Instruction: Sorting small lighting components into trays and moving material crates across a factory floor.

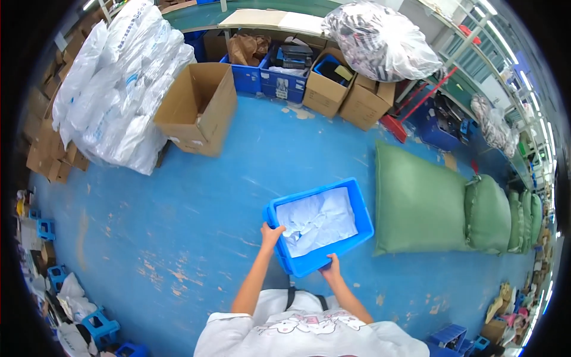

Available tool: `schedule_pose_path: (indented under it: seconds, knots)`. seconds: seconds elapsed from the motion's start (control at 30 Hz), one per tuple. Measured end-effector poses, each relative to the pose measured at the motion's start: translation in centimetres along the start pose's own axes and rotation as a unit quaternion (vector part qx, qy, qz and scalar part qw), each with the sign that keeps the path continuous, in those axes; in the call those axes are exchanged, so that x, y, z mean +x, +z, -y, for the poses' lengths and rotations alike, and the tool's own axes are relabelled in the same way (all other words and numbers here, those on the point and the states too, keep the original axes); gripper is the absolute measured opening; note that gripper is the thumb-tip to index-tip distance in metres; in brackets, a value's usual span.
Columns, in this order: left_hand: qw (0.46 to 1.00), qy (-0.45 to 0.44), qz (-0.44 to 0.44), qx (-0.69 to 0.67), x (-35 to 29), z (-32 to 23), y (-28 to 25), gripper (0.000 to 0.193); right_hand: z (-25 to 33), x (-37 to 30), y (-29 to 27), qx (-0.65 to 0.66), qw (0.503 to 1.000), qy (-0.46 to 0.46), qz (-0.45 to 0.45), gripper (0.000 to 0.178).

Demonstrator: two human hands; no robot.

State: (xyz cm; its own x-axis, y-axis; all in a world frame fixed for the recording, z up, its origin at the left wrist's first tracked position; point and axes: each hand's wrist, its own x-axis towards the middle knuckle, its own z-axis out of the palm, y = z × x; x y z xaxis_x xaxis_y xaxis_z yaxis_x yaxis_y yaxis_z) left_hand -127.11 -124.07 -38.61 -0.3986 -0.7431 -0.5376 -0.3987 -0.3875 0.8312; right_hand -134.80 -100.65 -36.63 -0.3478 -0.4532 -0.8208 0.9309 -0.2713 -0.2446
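In front of my body I hold a blue plastic bin, slightly turned, its open top facing up. A crumpled pale white sheet, perhaps paper or plastic, lies over its bottom. My left hand grips the bin's left rim, with the thumb over the edge. At the near edge, toward the right, my right hand holds the rim from below and outside, its fingers mostly hidden.
Large green sacks lie in a row to the right. An open cardboard box stands beside piled white plastic bags at the far left. Blue crates and cartons line the far bench. A red broom leans nearby; blue stools stand lower left.
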Motion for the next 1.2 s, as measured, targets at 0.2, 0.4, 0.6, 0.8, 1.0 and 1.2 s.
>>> schedule_pose_path:
  seconds: [0.2, 0.4, 0.6, 0.8, 1.0, 1.2]
  knots:
    - [1.0, -0.003, 0.021, -0.014, 13.6, -10.5, 1.4, 0.07, 8.3, 11.4, 12.6, -0.038, 0.999, -0.01, 0.011, 0.049]
    - [0.99, -0.023, -0.022, 0.134, 28.7, -26.8, 2.8, 0.073, 15.6, 22.5, 29.7, -0.028, 0.999, 0.008, 0.028, 0.052]
    - [0.99, 0.032, -0.102, 0.086, 42.8, -35.8, 5.2, 0.076, 23.0, 35.2, 42.9, -0.042, 0.997, 0.008, 0.071, 0.051]
    - [0.987, -0.03, -0.127, -0.09, 51.1, -40.9, 3.6, 0.079, 28.6, 42.7, 53.6, -0.089, 0.99, 0.062, 0.087, 0.05]
    - [0.963, -0.033, -0.129, -0.235, 62.0, -45.4, 1.2, 0.079, 31.4, 54.8, 65.4, -0.2, 0.973, 0.067, 0.097, 0.042]
    - [0.939, -0.142, -0.139, -0.283, 76.4, -45.3, 0.1, 0.074, 33.5, 70.3, 76.8, -0.337, 0.935, 0.074, 0.078, 0.054]
